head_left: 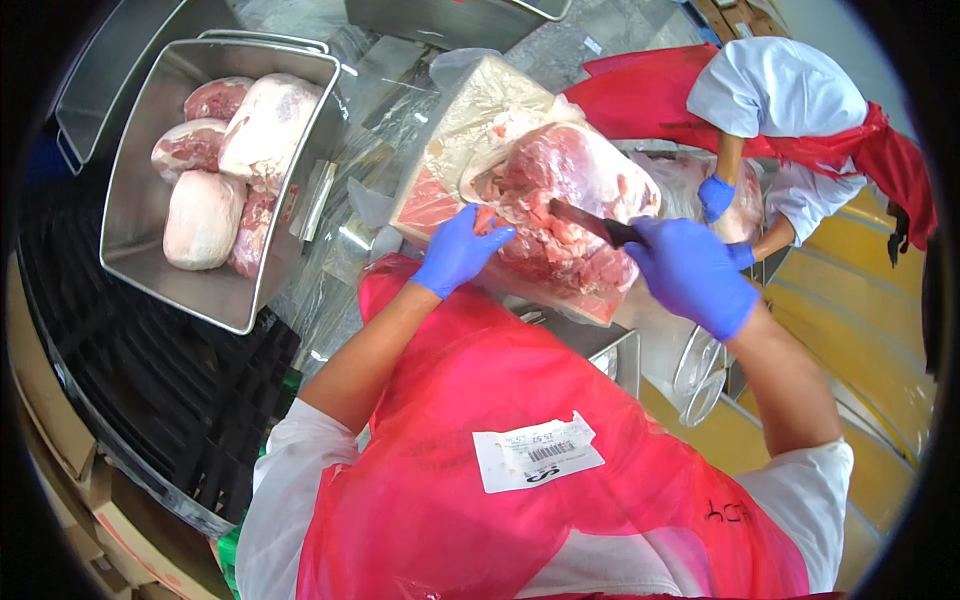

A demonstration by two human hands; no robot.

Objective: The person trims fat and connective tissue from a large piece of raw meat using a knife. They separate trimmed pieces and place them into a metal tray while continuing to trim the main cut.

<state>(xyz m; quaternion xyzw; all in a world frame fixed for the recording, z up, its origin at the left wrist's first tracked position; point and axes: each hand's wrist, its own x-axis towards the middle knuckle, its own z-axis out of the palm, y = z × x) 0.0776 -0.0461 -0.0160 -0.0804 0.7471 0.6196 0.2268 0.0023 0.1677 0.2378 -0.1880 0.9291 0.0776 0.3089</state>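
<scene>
A large piece of raw meat (555, 165) with pale fat lies on a square, plastic-covered box or board (432, 190) in front of me. My right hand (697, 272), in a blue glove, is wrapped round the dark handle of a knife (583, 220). The blade points left across the meat, its tip among loose reddish scraps. On the left side of the meat, my left hand (462, 252), also gloved in blue, pinches a small scrap of meat (485, 219) between thumb and fingers.
At left stands a metal bin (290, 205) holding several large meat pieces (204, 220). Another metal bin (85, 100) is behind it. A co-worker (780, 90) in a red apron leans in at the right, blue-gloved hands near more meat (742, 215). Cardboard boxes (130, 525) sit at lower left.
</scene>
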